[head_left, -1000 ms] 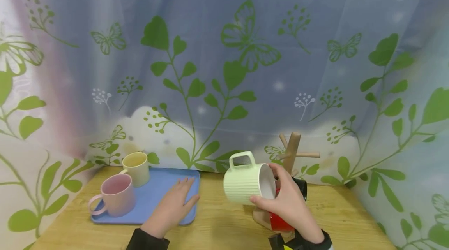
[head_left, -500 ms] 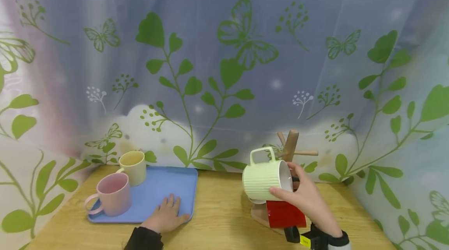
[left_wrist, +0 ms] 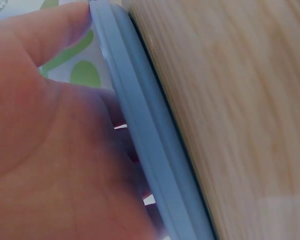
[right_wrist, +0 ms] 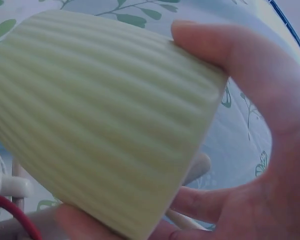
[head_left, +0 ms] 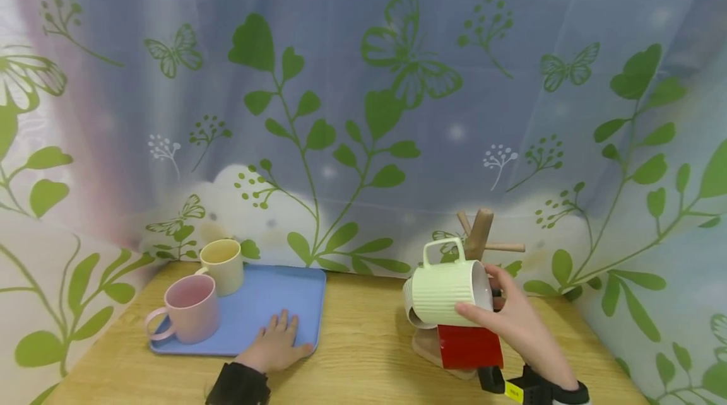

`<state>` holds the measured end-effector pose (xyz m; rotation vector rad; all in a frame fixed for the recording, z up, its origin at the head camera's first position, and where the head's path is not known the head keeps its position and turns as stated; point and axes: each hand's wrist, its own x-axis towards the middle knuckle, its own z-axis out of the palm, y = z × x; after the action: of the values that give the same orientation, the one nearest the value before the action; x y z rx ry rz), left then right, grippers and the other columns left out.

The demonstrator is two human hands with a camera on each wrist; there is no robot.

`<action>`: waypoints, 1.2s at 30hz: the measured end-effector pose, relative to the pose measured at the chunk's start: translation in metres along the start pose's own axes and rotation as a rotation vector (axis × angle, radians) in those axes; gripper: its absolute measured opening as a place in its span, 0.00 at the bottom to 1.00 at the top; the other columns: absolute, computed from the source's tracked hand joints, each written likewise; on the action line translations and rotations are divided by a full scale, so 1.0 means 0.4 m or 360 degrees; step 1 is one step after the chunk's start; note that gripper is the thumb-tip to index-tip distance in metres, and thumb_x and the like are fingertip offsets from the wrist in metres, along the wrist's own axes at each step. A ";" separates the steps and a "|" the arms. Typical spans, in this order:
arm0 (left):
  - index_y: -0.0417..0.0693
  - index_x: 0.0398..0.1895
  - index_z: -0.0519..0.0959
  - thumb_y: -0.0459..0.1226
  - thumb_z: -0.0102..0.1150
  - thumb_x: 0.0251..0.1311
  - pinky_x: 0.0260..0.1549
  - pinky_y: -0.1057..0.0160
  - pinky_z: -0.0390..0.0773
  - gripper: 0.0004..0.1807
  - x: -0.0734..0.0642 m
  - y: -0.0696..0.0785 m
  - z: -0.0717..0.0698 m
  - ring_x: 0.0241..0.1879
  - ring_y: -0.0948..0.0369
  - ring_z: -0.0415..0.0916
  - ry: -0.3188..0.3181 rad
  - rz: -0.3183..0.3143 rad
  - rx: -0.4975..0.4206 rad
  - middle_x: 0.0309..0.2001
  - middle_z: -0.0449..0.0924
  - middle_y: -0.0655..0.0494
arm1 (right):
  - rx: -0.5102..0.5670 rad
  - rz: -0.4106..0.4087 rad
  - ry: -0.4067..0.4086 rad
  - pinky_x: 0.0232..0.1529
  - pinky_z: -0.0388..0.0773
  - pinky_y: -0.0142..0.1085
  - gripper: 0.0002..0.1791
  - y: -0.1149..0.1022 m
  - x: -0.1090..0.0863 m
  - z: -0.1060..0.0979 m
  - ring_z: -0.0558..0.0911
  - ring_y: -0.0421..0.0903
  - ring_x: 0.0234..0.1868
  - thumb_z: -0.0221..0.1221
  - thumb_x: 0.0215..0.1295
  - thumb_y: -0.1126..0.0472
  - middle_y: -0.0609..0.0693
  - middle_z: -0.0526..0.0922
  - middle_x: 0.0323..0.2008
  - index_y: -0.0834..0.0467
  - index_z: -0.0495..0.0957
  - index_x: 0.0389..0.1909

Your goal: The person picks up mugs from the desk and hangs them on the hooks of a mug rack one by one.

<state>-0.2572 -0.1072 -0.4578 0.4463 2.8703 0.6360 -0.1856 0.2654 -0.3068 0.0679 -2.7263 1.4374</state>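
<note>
My right hand (head_left: pixel 525 326) grips a pale green ribbed mug (head_left: pixel 445 293) by its rim, thumb on one side and fingers on the other. The mug lies sideways in the air with its handle up and its mouth toward the hand, in front of a wooden mug tree (head_left: pixel 480 234). In the right wrist view its ribbed side (right_wrist: pixel 110 110) covers much of the tree. My left hand (head_left: pixel 274 343) rests with fingers spread on the near right part of a blue tray (head_left: pixel 284 288); the left wrist view shows the tray's edge (left_wrist: pixel 145 130) beside the palm.
A pink mug (head_left: pixel 195 313) and a yellow mug (head_left: pixel 224 272) stand on the tray's left side. A red mug (head_left: pixel 470 348) is low on the tree, and a whitish mug (head_left: pixel 410 307) is partly hidden behind the green one. A patterned curtain (head_left: pixel 341 140) closes off the back.
My right hand has carried the green mug rightward to the front of the mug tree. My left hand has drawn back toward me and come down on the tray's near side.
</note>
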 end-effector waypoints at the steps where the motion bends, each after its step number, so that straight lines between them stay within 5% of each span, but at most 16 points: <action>1: 0.23 0.65 0.58 0.56 0.50 0.62 0.61 0.27 0.48 0.45 0.000 0.001 0.001 0.66 0.28 0.43 0.0005 0.0001 0.0000 0.68 0.48 0.19 | -0.0011 0.0005 0.0003 0.44 0.81 0.48 0.51 0.002 -0.001 -0.002 0.75 0.62 0.51 0.65 0.55 0.48 0.67 0.63 0.59 0.62 0.47 0.71; 30: 0.23 0.65 0.58 0.55 0.51 0.61 0.61 0.26 0.47 0.45 -0.004 0.006 0.003 0.66 0.28 0.42 0.0025 -0.0015 -0.0018 0.68 0.48 0.20 | -0.0246 0.0116 0.0018 0.40 0.82 0.49 0.53 0.036 0.009 -0.023 0.73 0.65 0.53 0.59 0.58 0.39 0.75 0.66 0.59 0.71 0.47 0.69; 36: 0.23 0.65 0.58 0.55 0.51 0.62 0.61 0.26 0.47 0.44 -0.006 0.010 -0.003 0.66 0.28 0.42 0.0022 -0.0016 -0.0007 0.68 0.48 0.20 | -0.0255 0.0154 0.0030 0.36 0.82 0.45 0.54 0.035 0.016 -0.011 0.78 0.56 0.45 0.58 0.56 0.36 0.73 0.71 0.54 0.72 0.47 0.68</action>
<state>-0.2542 -0.1050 -0.4550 0.4284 2.8818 0.6466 -0.1928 0.2767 -0.3155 -0.0852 -2.8539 1.2279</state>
